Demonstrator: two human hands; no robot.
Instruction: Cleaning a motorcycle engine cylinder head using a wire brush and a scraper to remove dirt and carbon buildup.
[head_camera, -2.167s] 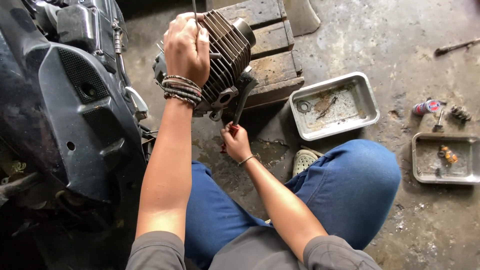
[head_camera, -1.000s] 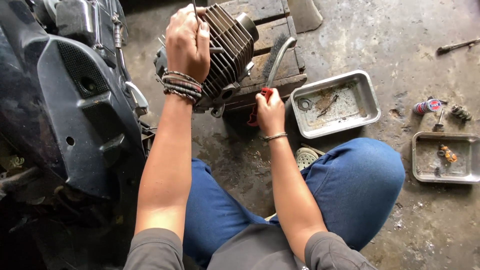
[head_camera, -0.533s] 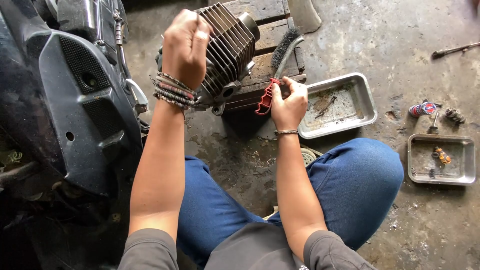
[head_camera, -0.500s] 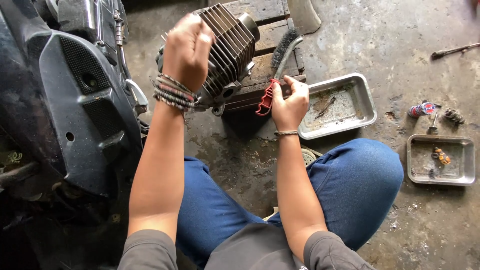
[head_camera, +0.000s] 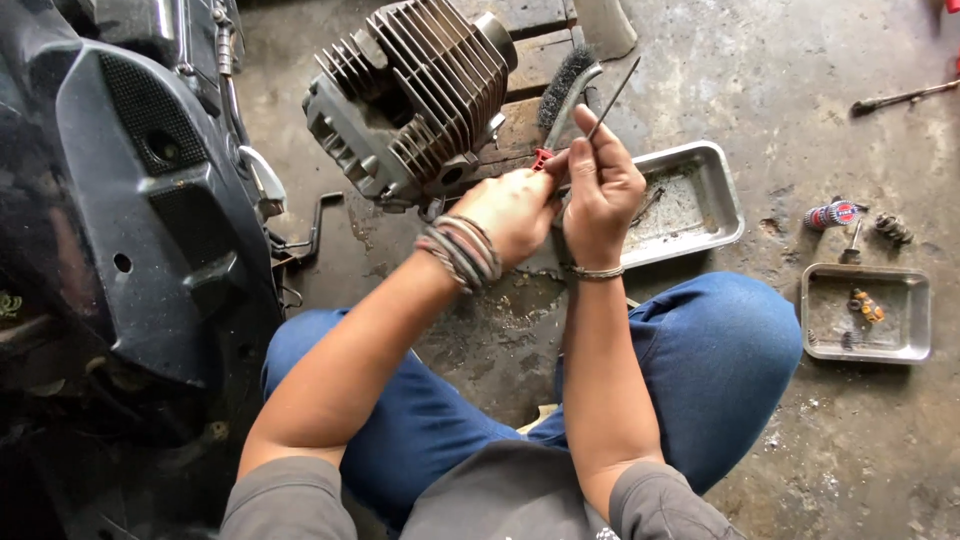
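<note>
A grey finned engine cylinder (head_camera: 420, 90) lies tilted on wooden planks (head_camera: 530, 20) in front of me. My left hand (head_camera: 510, 210), with bead bracelets at the wrist, is closed around the red handle of a wire brush (head_camera: 565, 95), whose bristles point up beside the cylinder. My right hand (head_camera: 600, 185) touches the left one and pinches a thin metal rod (head_camera: 615, 95) that sticks up and to the right. Neither hand touches the cylinder.
A black motorcycle body (head_camera: 130, 200) fills the left side. A dirty metal tray (head_camera: 705, 215) lies just right of my hands. Farther right are a smaller tray (head_camera: 865, 315) with small parts, a spring (head_camera: 890, 228), a small bottle (head_camera: 832, 213) and a long tool (head_camera: 900, 97) on the concrete floor.
My left hand let go of the cylinder top and came down to meet my right hand. The brush passed into the left hand, and the right hand now holds a thin rod.
</note>
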